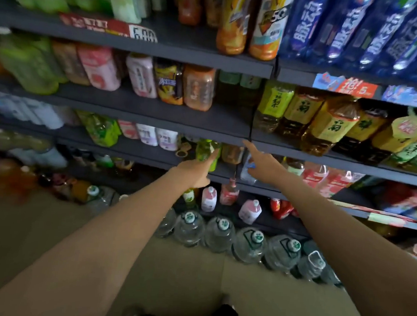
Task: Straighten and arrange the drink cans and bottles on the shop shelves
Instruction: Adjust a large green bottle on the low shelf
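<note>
A green bottle (pixel 206 153) on the dark shelf (pixel 139 151) is gripped by the left hand (pixel 197 170), while the right hand (pixel 263 165) is held just beside it with fingers (pixel 250 148) stretched straight.

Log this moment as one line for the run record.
left hand: on green bottle, grip unclear | right hand: forefinger out at shelf edge, holds nothing

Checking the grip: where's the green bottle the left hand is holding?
Centre of the head view: the green bottle is in the left hand, just left of an amber bottle.
</note>
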